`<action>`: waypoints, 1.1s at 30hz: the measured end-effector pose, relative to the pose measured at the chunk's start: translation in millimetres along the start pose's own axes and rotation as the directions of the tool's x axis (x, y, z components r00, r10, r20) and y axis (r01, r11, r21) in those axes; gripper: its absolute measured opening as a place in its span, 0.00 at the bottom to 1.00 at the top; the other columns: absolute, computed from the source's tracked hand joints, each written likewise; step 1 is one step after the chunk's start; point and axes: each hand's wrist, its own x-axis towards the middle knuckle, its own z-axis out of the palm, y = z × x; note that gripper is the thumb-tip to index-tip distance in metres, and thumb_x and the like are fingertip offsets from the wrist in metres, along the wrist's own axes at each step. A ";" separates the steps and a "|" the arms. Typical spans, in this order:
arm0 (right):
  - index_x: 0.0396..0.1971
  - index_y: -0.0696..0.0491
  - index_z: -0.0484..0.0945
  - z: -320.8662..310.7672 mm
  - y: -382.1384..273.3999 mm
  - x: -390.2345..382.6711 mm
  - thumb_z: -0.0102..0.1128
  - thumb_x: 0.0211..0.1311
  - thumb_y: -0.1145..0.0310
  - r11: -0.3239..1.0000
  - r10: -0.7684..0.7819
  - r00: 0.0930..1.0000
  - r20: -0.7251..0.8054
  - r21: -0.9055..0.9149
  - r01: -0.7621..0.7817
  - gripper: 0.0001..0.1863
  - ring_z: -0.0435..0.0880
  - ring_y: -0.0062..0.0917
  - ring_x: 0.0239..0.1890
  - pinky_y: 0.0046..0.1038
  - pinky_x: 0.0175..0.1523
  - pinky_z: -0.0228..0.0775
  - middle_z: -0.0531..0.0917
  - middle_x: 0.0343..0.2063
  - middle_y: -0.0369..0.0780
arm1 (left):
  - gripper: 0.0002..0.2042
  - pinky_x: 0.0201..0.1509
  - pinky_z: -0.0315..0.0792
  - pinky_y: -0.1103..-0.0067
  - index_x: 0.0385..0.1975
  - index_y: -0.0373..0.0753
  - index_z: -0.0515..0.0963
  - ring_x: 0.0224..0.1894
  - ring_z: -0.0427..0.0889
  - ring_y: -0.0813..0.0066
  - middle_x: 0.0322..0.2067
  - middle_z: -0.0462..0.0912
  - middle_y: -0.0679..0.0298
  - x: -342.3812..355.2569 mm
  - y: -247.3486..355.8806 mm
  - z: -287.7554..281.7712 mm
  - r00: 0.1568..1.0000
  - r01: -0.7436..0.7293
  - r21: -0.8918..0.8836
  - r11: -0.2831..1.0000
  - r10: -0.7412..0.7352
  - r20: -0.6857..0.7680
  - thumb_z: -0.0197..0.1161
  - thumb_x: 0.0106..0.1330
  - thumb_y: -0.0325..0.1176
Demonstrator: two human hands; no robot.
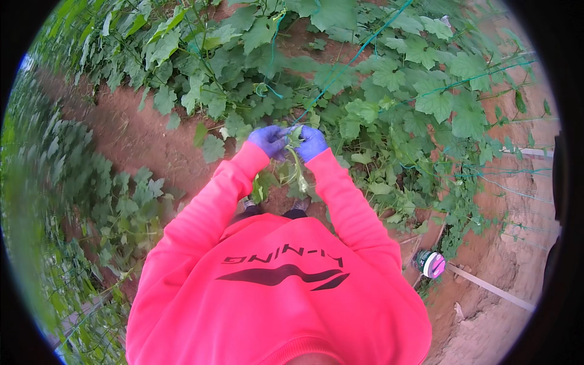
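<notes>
Both my hands wear purple-blue gloves and meet in front of me, fingertips nearly touching. My left hand is closed with its fingers pinched together at a pale green vine stem. My right hand pinches the same vine from the other side. Its leafy shoot hangs down between the hands. A thin green cord slants from the upper right down to my fingers, where its end is hidden. Which fingers grip the cord, I cannot make out.
Broad-leaved vines fill the far side and right, with more foliage at left. Several green strings cross at right. A dark container with a pink and white lid lies on bare soil near a pale strap.
</notes>
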 end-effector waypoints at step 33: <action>0.36 0.55 0.73 -28.6 123.7 -54.9 0.52 0.59 0.62 0.814 0.579 0.810 -0.090 0.011 -0.581 0.12 0.77 0.20 0.19 0.19 0.20 0.66 0.79 0.25 0.38 | 0.11 0.32 0.72 0.77 0.42 0.38 0.74 0.28 0.79 0.63 0.27 0.79 0.55 -32.6 16.0 -11.1 0.779 -0.384 0.719 0.580 0.621 -0.084 0.55 0.59 0.28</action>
